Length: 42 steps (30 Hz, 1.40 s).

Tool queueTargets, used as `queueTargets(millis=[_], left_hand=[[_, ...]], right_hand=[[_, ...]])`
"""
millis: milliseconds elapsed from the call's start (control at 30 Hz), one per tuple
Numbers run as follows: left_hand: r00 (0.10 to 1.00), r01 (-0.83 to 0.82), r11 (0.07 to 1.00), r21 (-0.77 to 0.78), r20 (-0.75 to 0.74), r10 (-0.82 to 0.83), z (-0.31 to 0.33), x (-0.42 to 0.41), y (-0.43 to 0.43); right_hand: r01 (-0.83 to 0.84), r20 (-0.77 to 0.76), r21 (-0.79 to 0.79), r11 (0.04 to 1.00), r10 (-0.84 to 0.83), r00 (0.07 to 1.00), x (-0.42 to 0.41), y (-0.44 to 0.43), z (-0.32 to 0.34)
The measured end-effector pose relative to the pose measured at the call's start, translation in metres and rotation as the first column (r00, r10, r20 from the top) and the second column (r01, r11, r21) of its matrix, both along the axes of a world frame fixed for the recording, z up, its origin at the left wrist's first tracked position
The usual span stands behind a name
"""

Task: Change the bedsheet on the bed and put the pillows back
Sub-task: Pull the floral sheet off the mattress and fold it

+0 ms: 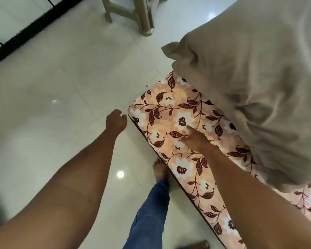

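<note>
A peach bedsheet (171, 121) with dark brown leaves and white flowers covers the bed's corner. A large beige pillow (258, 83) lies on it to the right, its frilled edge hanging past the bed's end. My right hand (192, 139) rests flat on the sheet near the corner, fingers straight. My left hand (115, 121) hovers just off the left corner of the bed with its fingers curled, and whether it pinches the sheet's edge is not visible.
Glossy white floor tiles (61, 105) spread to the left of the bed. My bare foot (159, 169) and blue trouser leg stand beside the bed's side. A beige plastic chair's legs (144, 17) stand beyond the bed. A black strip (25, 38) runs along the far left.
</note>
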State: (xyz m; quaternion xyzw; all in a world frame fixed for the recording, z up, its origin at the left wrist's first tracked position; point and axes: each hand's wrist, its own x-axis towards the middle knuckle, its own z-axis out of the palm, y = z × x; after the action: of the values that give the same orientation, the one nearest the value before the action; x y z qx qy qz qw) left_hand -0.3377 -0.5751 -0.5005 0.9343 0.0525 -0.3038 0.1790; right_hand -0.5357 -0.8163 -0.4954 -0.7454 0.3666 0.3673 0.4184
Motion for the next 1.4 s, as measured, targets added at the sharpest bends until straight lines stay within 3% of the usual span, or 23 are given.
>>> queueTargets(millis=[100, 233, 300, 433, 600, 700, 733, 800, 867, 967, 1067, 1200, 1300, 1400], left_hand=[[0.982, -0.187, 0.980, -0.071, -0.052, 0.184, -0.034, 0.018, -0.013], [0.874, -0.476, 0.864, -0.165, -0.200, 0.444, -0.068, 0.015, -0.024], [0.850, -0.525, 0.835, -0.163, -0.155, 0.504, -0.072, 0.009, -0.030], [0.796, -0.585, 0.804, -0.106, 0.116, 0.595, -0.068, 0.000, -0.035], [0.862, -0.374, 0.917, -0.136, 0.313, 0.398, -0.034, -0.034, -0.058], [0.992, 0.013, 0.956, -0.291, 0.126, 0.025, -0.017, -0.093, -0.099], [0.995, 0.096, 0.943, -0.319, 0.037, -0.088, -0.011, -0.111, -0.112], [0.984, 0.163, 0.929, -0.331, -0.014, -0.177, -0.002, -0.129, -0.129], [0.985, 0.151, 0.937, -0.315, -0.028, -0.168, 0.003, -0.125, -0.134], [0.994, 0.083, 0.952, -0.293, 0.090, -0.059, 0.002, -0.099, -0.124], [0.949, -0.087, 0.986, -0.141, 0.291, 0.126, -0.016, -0.066, -0.113], [0.952, -0.043, 0.997, 0.067, 0.307, 0.020, -0.051, -0.033, -0.109], [0.891, 0.009, 1.000, 0.030, 0.453, -0.022, -0.061, -0.027, -0.115], [0.897, -0.021, 0.999, -0.026, 0.442, 0.030, -0.058, -0.028, -0.119]], right_hand=[[-0.060, -0.010, -0.020, 0.998, 0.060, 0.998, -0.010, 0.003, -0.010], [-0.085, 0.001, -0.018, 0.996, 0.085, 0.996, -0.017, 0.001, -0.019], [-0.059, 0.004, 0.004, 0.998, 0.059, 0.998, -0.017, -0.001, -0.024], [-0.059, 0.019, 0.015, 0.998, 0.058, 0.998, -0.017, -0.004, -0.030], [0.005, 0.072, 0.081, 0.997, -0.010, 0.997, -0.025, -0.012, -0.025], [0.184, 0.089, 0.173, 0.967, -0.202, 0.975, -0.026, -0.023, -0.022], [0.304, 0.076, 0.232, 0.924, -0.329, 0.941, -0.027, -0.028, -0.022], [0.562, 0.070, 0.320, 0.763, -0.610, 0.789, -0.034, -0.038, -0.022], [0.667, 0.121, 0.290, 0.686, -0.718, 0.686, -0.047, -0.042, -0.018], [0.564, 0.192, 0.085, 0.822, -0.569, 0.800, -0.064, -0.041, -0.021], [0.526, 0.200, 0.148, 0.838, -0.546, 0.814, -0.068, -0.034, -0.030], [0.477, 0.208, 0.217, 0.852, -0.518, 0.830, -0.072, -0.030, -0.044], [0.441, 0.220, 0.255, 0.860, -0.496, 0.840, -0.081, -0.030, -0.054], [0.454, 0.239, 0.298, 0.839, -0.527, 0.816, -0.085, -0.033, -0.055]])
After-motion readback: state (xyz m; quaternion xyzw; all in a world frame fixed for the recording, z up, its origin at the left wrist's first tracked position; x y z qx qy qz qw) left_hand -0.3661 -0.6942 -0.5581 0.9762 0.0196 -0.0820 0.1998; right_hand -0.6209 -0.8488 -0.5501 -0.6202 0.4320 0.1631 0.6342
